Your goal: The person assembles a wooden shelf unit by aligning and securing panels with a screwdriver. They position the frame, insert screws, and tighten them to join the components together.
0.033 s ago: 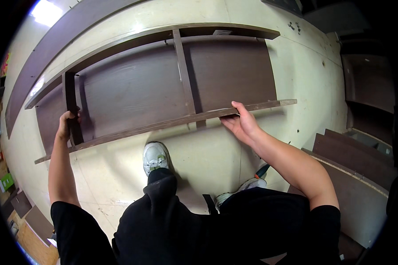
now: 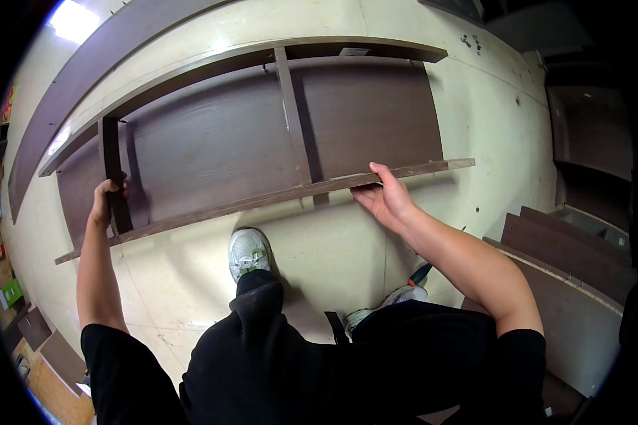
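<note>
A long dark brown wooden frame [image 2: 213, 207] stretches across the floor in front of me, made of two long side boards joined by crosspieces. My left hand [image 2: 106, 200] is closed around the left crosspiece [image 2: 110, 152], close to the near side board. On the right, my right hand [image 2: 386, 195] grips the near side board, thumb on top and fingers underneath. A second crosspiece [image 2: 293, 113] stands between the hands. Behind and between the side boards shows a wide brown panel [image 2: 213, 134]; whether it is fastened to them I cannot tell.
Another long brown board [image 2: 85, 78] lies beyond the frame. Small dark pieces [image 2: 471, 44] are scattered at the upper right. Brown panels [image 2: 560, 312] are stacked at my right, below an open brown cabinet [image 2: 592, 134]. An orange-and-dark handled tool [image 2: 420, 275] lies by my right shoe.
</note>
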`<state>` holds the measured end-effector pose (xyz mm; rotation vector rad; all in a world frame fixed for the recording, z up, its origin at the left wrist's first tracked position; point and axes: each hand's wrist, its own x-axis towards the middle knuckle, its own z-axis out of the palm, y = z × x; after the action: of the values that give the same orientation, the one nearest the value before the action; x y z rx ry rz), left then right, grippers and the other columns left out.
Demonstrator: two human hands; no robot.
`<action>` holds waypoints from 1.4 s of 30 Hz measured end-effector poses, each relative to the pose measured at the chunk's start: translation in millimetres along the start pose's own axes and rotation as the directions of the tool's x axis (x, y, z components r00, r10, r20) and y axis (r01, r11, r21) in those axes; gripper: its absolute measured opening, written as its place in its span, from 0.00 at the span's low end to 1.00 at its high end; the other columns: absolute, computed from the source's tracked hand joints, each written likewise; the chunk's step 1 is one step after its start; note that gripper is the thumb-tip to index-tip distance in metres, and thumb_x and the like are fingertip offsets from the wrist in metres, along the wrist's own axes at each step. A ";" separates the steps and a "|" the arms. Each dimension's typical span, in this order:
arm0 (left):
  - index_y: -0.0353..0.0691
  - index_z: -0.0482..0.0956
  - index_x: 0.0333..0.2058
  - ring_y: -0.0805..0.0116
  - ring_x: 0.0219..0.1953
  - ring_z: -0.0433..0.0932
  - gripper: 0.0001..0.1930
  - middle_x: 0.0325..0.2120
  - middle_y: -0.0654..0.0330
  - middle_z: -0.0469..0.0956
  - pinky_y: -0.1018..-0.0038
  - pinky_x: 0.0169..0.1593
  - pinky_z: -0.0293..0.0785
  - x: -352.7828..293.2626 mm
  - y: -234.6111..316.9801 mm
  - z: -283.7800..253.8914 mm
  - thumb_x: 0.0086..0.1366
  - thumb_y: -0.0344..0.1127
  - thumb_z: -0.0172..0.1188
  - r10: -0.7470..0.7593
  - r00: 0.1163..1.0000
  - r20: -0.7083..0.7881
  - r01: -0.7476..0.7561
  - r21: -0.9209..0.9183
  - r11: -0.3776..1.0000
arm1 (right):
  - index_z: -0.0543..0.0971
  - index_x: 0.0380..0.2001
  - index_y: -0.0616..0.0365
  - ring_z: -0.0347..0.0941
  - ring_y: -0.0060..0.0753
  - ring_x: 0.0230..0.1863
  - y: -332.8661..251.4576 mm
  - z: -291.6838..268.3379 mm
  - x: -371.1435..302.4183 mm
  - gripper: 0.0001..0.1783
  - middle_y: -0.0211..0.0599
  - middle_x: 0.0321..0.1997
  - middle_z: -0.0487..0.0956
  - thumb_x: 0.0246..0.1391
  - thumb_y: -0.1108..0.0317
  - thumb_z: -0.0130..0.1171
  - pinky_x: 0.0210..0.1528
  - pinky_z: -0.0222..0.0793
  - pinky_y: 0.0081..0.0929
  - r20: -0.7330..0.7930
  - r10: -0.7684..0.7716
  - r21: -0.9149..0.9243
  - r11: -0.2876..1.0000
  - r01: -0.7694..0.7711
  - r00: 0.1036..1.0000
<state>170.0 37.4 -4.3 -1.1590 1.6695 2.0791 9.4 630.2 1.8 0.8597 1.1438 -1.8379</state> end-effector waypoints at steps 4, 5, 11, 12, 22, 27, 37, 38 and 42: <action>0.37 0.71 0.43 0.68 0.28 0.72 0.23 0.28 0.62 0.72 0.73 0.36 0.70 -4.0 2.4 -6.2 0.46 0.39 0.53 -0.008 1.000 0.009 0.008 -0.020 1.000 | 0.61 0.57 0.66 0.63 0.45 0.62 3.0 -0.9 6.5 0.33 0.49 0.60 0.65 0.57 0.55 0.57 0.69 0.57 0.40 0.037 0.005 0.010 1.000 -0.005 0.999; 0.36 0.71 0.43 0.68 0.28 0.72 0.22 0.28 0.62 0.72 0.73 0.36 0.70 -3.6 -3.0 -2.2 0.47 0.39 0.53 -0.017 0.999 -0.042 0.018 0.009 1.000 | 0.61 0.57 0.66 0.63 0.44 0.61 3.0 -2.7 6.8 0.32 0.49 0.60 0.65 0.58 0.55 0.57 0.68 0.57 0.40 0.018 -0.005 0.017 1.000 0.004 1.000; 0.37 0.73 0.37 0.68 0.28 0.72 0.18 0.27 0.62 0.72 0.70 0.37 0.70 2.4 0.8 -11.3 0.47 0.39 0.52 -0.039 0.999 -0.036 0.042 0.079 0.996 | 0.64 0.55 0.65 0.66 0.42 0.59 5.7 1.5 7.7 0.30 0.47 0.57 0.68 0.57 0.56 0.57 0.67 0.60 0.39 0.020 0.030 0.013 0.999 -0.031 0.999; 0.37 0.73 0.36 0.67 0.28 0.72 0.16 0.26 0.61 0.73 0.70 0.36 0.70 4.5 3.3 -2.8 0.48 0.38 0.51 -0.029 0.999 -0.035 0.031 0.048 0.998 | 0.65 0.53 0.65 0.67 0.42 0.58 1.9 -1.8 7.2 0.28 0.46 0.56 0.69 0.58 0.56 0.57 0.65 0.62 0.38 0.009 0.024 0.008 1.000 -0.024 1.000; 0.36 0.71 0.39 0.66 0.26 0.72 0.18 0.27 0.60 0.73 0.70 0.34 0.70 -2.8 4.7 -6.0 0.47 0.35 0.51 -0.041 0.999 0.005 0.041 0.018 0.999 | 0.67 0.49 0.63 0.72 0.40 0.53 2.0 7.4 5.5 0.24 0.43 0.50 0.73 0.58 0.56 0.57 0.62 0.67 0.37 -0.009 0.025 0.000 1.000 -0.025 1.000; 0.36 0.71 0.39 0.67 0.26 0.72 0.19 0.27 0.60 0.73 0.71 0.34 0.70 0.2 4.1 -7.4 0.46 0.35 0.51 -0.018 1.000 0.015 0.017 0.015 1.000 | 0.68 0.49 0.64 0.72 0.39 0.55 4.9 5.7 4.8 0.25 0.44 0.52 0.73 0.59 0.54 0.56 0.63 0.67 0.34 -0.019 0.004 -0.003 1.000 -0.004 1.000; 0.36 0.71 0.37 0.67 0.26 0.71 0.17 0.26 0.61 0.72 0.71 0.36 0.69 -6.1 10.4 4.8 0.46 0.35 0.51 -0.044 0.999 -0.029 0.044 0.020 0.999 | 0.67 0.47 0.63 0.70 0.40 0.54 3.4 7.9 1.8 0.24 0.43 0.50 0.72 0.57 0.56 0.58 0.63 0.67 0.36 -0.033 -0.009 0.013 1.000 0.009 0.999; 0.36 0.71 0.36 0.67 0.26 0.71 0.16 0.26 0.61 0.72 0.71 0.36 0.69 -5.0 8.4 6.7 0.46 0.34 0.51 -0.049 0.999 -0.021 0.050 0.021 0.999 | 0.67 0.47 0.63 0.71 0.40 0.54 3.1 8.2 -1.0 0.24 0.43 0.51 0.72 0.57 0.56 0.58 0.63 0.67 0.36 -0.052 -0.012 0.012 1.000 0.012 0.999; 0.36 0.71 0.32 0.66 0.26 0.72 0.12 0.26 0.60 0.72 0.71 0.36 0.70 -1.9 9.4 3.5 0.47 0.34 0.50 -0.028 0.999 0.014 0.029 -0.006 1.000 | 0.67 0.48 0.63 0.70 0.40 0.55 3.7 7.8 -0.2 0.24 0.43 0.52 0.71 0.57 0.56 0.58 0.63 0.66 0.36 -0.040 -0.026 0.007 1.000 0.026 0.999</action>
<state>164.0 38.1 3.9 -1.1605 1.6322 2.0716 11.7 622.0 3.4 0.8932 1.1788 -1.8544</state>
